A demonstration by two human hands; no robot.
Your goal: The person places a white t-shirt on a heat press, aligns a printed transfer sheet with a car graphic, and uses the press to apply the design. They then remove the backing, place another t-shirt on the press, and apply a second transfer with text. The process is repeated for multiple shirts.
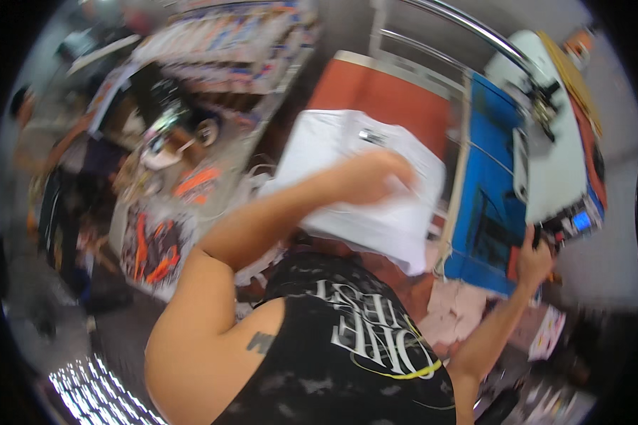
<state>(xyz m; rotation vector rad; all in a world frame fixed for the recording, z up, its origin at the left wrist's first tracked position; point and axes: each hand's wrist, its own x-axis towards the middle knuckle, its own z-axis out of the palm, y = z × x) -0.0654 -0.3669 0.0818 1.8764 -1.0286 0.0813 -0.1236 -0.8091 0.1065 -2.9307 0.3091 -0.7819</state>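
A white T-shirt (333,149) lies spread over a reddish-orange board (397,88) in front of me, with a small dark print near its neck. My left hand (379,177) hovers above the shirt, its fingers smeared by motion. At the right, my right hand (535,261) is closed round a black handle (537,234). That handle sits beside a control box (578,221) with a lit blue display, at the near end of what looks like a heat press with a pale upper plate (556,166). A blue bed (485,184) lies to its left.
Chrome rails (468,28) cross above the board's far end. Racks of packed goods (220,42) stand at the far left. A left-hand table (237,152) carries orange-printed sheets (156,244) and clutter. Another person (42,163) is at the left edge.
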